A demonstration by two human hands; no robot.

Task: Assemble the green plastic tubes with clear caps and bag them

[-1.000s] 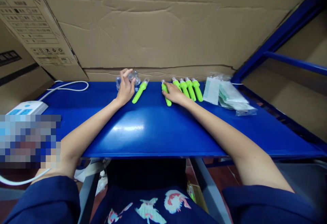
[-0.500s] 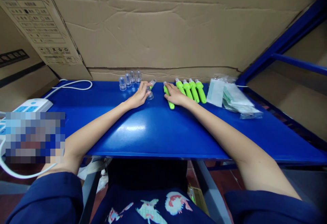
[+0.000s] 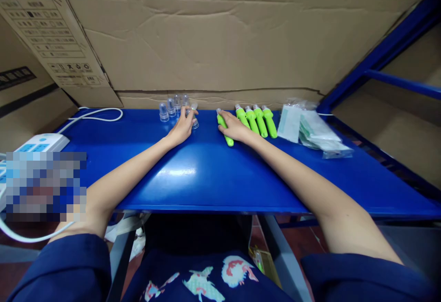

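Observation:
My left hand [image 3: 182, 131] lies on the blue table [image 3: 206, 173] near its far edge, its fingertips pinched on a small clear cap [image 3: 195, 122]. Just behind it stand several more clear caps [image 3: 170, 107] in a loose row. My right hand [image 3: 235, 128] rests over a bright green pen [image 3: 225, 136] lying on the table, fingers curled on its barrel. To the right of that hand lie several more green pens [image 3: 260, 120] side by side, grey tips pointing to the cardboard.
A pile of clear plastic bags [image 3: 312, 131] lies at the right. A white power strip [image 3: 38, 142] and its cable [image 3: 93, 114] sit at the left. A cardboard wall [image 3: 213, 40] closes the back, with a blue frame bar [image 3: 396, 81] on the right.
My left hand went from the caps at the back to the table's middle, then drew back left with a clear cap. The green pen beside it is no longer seen. My right hand stayed.

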